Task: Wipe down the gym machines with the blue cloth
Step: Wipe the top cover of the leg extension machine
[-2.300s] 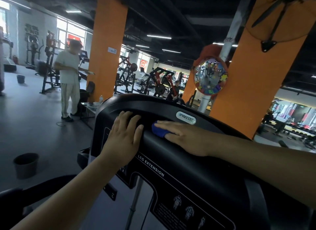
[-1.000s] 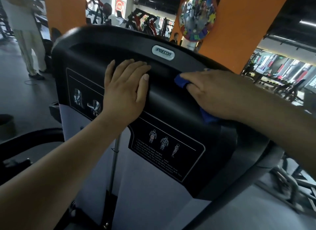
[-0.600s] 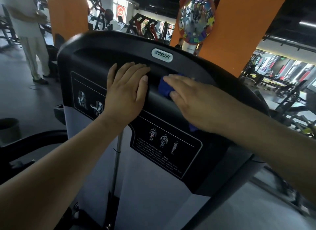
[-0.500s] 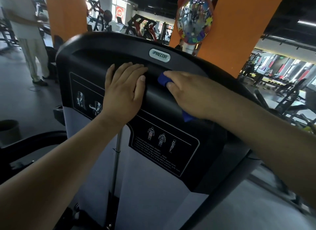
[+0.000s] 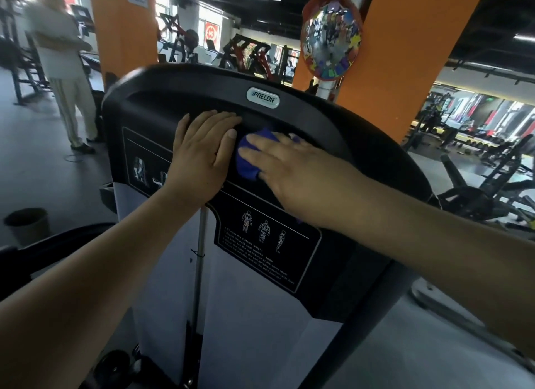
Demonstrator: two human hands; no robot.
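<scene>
The black shroud of a Precor leg extension machine (image 5: 341, 128) fills the middle of the head view. My right hand (image 5: 301, 174) lies flat with straight fingers on the blue cloth (image 5: 247, 162) and presses it against the shroud just below the logo badge. Most of the cloth is hidden under the palm. My left hand (image 5: 202, 160) rests flat on the shroud right beside the cloth, fingers straight and together.
A person in light clothes (image 5: 63, 70) stands at the far left by an orange pillar (image 5: 124, 29). A second orange pillar (image 5: 405, 55) with a round convex mirror (image 5: 330, 38) rises behind the machine. A dark bin (image 5: 26, 223) sits on the floor at left. Weight machines (image 5: 477, 186) crowd the right.
My right hand has slid the blue cloth left across the shroud until it nearly touches my left hand. My left hand has stayed in place.
</scene>
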